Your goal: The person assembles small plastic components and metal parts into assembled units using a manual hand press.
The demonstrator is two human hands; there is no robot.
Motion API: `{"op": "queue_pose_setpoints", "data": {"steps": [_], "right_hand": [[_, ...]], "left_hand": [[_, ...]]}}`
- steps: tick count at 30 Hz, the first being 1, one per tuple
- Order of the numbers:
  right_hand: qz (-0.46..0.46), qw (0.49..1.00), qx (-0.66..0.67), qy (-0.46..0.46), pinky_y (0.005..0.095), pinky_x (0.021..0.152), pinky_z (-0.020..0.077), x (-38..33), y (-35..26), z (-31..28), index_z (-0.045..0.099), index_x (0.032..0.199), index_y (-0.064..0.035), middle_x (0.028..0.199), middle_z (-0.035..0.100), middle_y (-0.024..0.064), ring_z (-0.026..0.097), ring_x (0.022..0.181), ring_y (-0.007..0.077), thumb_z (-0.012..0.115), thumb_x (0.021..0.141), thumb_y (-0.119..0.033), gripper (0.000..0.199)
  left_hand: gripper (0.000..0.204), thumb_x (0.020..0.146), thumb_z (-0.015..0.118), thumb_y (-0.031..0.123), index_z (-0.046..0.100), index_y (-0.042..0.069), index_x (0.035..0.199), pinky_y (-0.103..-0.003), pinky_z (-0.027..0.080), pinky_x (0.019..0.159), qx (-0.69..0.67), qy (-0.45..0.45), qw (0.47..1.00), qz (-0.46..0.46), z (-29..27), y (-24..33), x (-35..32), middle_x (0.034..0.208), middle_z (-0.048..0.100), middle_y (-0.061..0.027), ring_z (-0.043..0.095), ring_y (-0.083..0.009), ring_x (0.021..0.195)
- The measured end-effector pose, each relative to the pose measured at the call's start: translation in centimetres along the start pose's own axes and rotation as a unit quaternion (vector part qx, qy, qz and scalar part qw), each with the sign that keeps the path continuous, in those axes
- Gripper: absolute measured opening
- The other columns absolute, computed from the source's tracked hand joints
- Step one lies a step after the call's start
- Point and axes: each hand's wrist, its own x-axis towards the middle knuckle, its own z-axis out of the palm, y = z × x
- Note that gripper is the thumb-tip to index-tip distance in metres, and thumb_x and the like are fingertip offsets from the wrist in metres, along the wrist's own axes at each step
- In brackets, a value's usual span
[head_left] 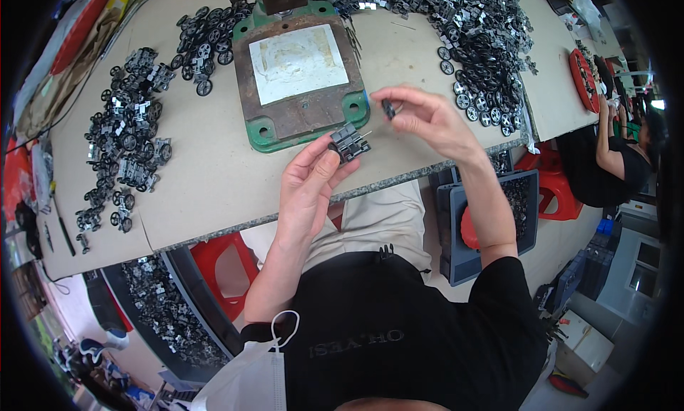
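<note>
My left hand (308, 183) grips a small dark toy chassis (349, 141) between thumb and fingers, just in front of the press base. A thin metal axle pokes out of the chassis on the side toward my right hand. Pinched in my right hand (434, 122) is a small black wheel (388, 109), seen edge-on and held apart from the axle. Behind both hands stands a machine press with a green base (285, 141), its rusty bed topped by a white plate (299, 63).
Wheeled chassis lie heaped at the left (128, 122), with loose wheels (484, 101) piled at the right. Below the table's edge are a red stool (226, 272), a bin of parts (167, 311) and a grey crate (456, 261). A co-worker (605, 151) sits at the far right near a red tray (583, 83).
</note>
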Motion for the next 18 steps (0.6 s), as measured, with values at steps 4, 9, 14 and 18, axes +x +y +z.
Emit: {"op": "queue_pose_setpoints", "data": {"steps": [4, 9, 14, 18], "right_hand": [[0.092, 0.951, 0.291, -0.054, 0.0269, 0.086, 0.0439, -1.0, 0.0, 1.6, 0.049, 0.121, 0.002, 0.112, 0.055, 0.0078, 0.053, 0.099, 0.013, 0.059, 0.086, -0.015, 0.04], [0.096, 0.944, 0.309, -0.063, 0.0275, 0.087, 0.0437, -1.0, 0.5, 2.0, 0.049, 0.122, 0.0023, 0.11, 0.056, 0.0084, 0.055, 0.097, 0.0134, 0.059, 0.086, -0.013, 0.04], [0.082, 0.947, 0.301, -0.076, 0.028, 0.088, 0.0434, -0.9, 0.1, 1.9, 0.049, 0.122, 0.0024, 0.111, 0.056, 0.0093, 0.055, 0.099, 0.0137, 0.058, 0.086, -0.011, 0.039], [0.057, 0.948, 0.301, -0.084, 0.028, 0.089, 0.043, -0.8, 0.4, 2.0, 0.049, 0.121, 0.0032, 0.112, 0.056, 0.0094, 0.054, 0.101, 0.014, 0.057, 0.086, -0.009, 0.038]], "left_hand": [[0.029, 0.089, 0.052, 0.005, 0.05, -0.002, 0.117, -0.036, 0.051, 0.087, 0.013, 0.005, 1.0, -0.008, 0.3, 0.1, 0.0, 0.108, 0.058, -0.0127, 0.059, -0.019, 0.096], [0.029, 0.088, 0.053, 0.006, 0.051, -0.002, 0.117, -0.035, 0.051, 0.086, 0.02, 0.001, 1.0, -0.004, 0.4, 0.1, 0.0, 0.108, 0.058, -0.0125, 0.058, -0.0178, 0.096], [0.029, 0.088, 0.054, 0.006, 0.052, -0.001, 0.116, -0.034, 0.051, 0.086, 0.026, 0.006, 1.0, -0.006, 0.4, 0.0, 0.0, 0.108, 0.058, -0.0125, 0.058, -0.0172, 0.096], [0.029, 0.089, 0.053, 0.007, 0.051, -0.001, 0.117, -0.035, 0.051, 0.086, 0.034, 0.004, 0.999, -0.001, 0.2, -0.1, 0.0, 0.109, 0.058, -0.0132, 0.059, -0.0188, 0.096]]}}
